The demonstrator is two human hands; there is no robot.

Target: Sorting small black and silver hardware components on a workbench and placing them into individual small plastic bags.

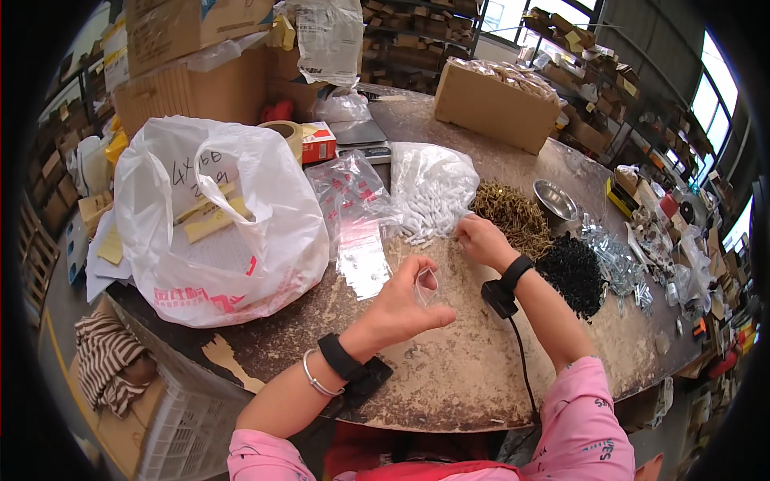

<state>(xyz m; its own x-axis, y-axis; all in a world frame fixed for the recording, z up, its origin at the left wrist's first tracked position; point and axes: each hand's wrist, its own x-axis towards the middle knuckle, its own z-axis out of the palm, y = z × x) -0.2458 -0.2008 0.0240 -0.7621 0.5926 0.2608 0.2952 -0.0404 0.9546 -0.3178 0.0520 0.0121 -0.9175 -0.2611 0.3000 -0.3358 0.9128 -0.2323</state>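
My left hand [405, 301] is curled around a small clear plastic bag [425, 287], its mouth spread between the fingers, thumb held apart. My right hand [484, 240] is closed, fingertips down at the edge of a heap of white plastic wall plugs [429, 210], which spill from a clear bag [433, 164]. Whatever those fingertips pinch is hidden. Just beyond the right hand lies a pile of brass-coloured screws [513, 212]. Beside it sits a heap of small black parts [571, 276]. Flat clear bags [362, 260] lie stacked left of the plugs.
A big white carrier bag [220, 272] with papers stands at the left. Behind are a tape roll [286, 136], a red-and-white box [319, 144] and a scale [361, 135]. A metal bowl [555, 199], silvery hardware [616, 256] and an open carton [497, 104] occupy the right and far side.
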